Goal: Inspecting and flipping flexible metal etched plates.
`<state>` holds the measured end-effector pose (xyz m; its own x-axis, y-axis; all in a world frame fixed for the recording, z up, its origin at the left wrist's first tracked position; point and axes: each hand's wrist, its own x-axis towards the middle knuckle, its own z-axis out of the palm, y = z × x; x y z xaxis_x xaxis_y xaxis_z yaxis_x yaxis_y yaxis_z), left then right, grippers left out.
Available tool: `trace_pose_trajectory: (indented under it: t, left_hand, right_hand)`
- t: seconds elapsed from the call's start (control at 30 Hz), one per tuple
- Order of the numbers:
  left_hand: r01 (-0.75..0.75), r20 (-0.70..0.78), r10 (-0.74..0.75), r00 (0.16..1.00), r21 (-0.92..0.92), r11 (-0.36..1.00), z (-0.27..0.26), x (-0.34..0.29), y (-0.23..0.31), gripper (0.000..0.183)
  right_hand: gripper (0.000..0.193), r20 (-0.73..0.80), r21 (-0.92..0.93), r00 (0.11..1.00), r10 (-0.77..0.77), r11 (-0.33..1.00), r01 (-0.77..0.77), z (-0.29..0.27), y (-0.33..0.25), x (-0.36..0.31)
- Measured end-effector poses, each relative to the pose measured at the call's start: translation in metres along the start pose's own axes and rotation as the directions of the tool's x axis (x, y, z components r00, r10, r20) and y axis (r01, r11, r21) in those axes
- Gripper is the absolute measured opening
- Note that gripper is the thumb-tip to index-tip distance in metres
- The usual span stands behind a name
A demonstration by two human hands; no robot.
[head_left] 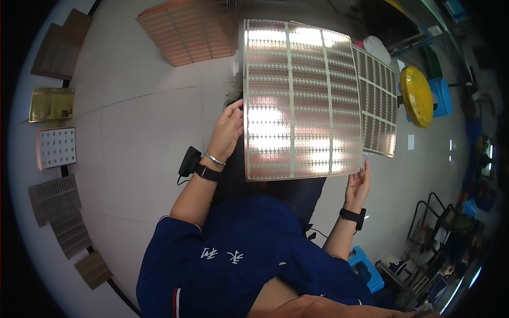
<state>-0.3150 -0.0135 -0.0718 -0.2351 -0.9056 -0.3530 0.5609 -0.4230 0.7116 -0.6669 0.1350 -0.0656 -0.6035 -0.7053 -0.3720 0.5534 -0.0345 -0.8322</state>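
A large copper-coloured circuit board panel point(310, 98) is held out in front of my torso, its surface glaring with reflected light. Pale green strips divide its rows of repeated small patterns. My left hand point(229, 124) grips its left edge, fingertips at the rim and part of the fingers behind it. At the lower right corner, my right hand point(359, 185) supports the panel with its fingers, some hidden by the edge. Behind the right side shows a second, darker patterned panel point(379, 100); what it rests on is hidden.
An upright copper-coloured panel stack point(188, 34) stands on the floor at the far left. Sample panels, including a white dotted one point(57, 148), line the left wall. A yellow round stool point(416, 96) stands right, a blue stool point(366, 269) near right, and a metal-framed chair point(437, 217) beyond.
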Motion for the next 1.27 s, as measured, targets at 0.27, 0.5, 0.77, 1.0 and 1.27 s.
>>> trace_pose_trajectory:
  t: [0.27, 0.5, 0.77, 1.0, 1.27]
  left_hand:
    - [0.054, -0.07, -0.045, 0.997, 0.125, 0.991, -0.017, -0.005, -0.001, 0.027]
    - [0.05, -0.157, -0.012, 0.987, 0.234, 0.971, -0.026, -0.003, 0.005, 0.022]
    - [0.11, -0.246, -0.033, 0.969, 0.306, 0.946, -0.024, -0.003, 0.006, 0.024]
    - [0.086, -0.271, 0.009, 0.963, 0.337, 0.937, -0.024, 0.0, 0.004, 0.025]
    - [0.048, -0.397, 0.151, 0.905, 0.45, 0.892, -0.012, -0.009, 0.007, 0.027]
  right_hand:
    - [0.036, -0.068, -0.162, 0.998, -0.003, 0.987, -0.008, 0.019, 0.0, -0.002]
    - [0.035, 0.184, -0.382, 0.98, 0.081, 0.924, -0.005, 0.015, -0.004, -0.002]
    - [0.03, 0.169, -0.481, 0.985, 0.036, 0.875, 0.05, 0.027, -0.004, -0.005]
    - [0.031, 0.159, -0.506, 0.985, 0.06, 0.862, 0.029, 0.03, -0.008, -0.007]
    - [0.031, 0.232, -0.524, 0.97, 0.072, 0.849, 0.062, 0.029, -0.005, -0.003]
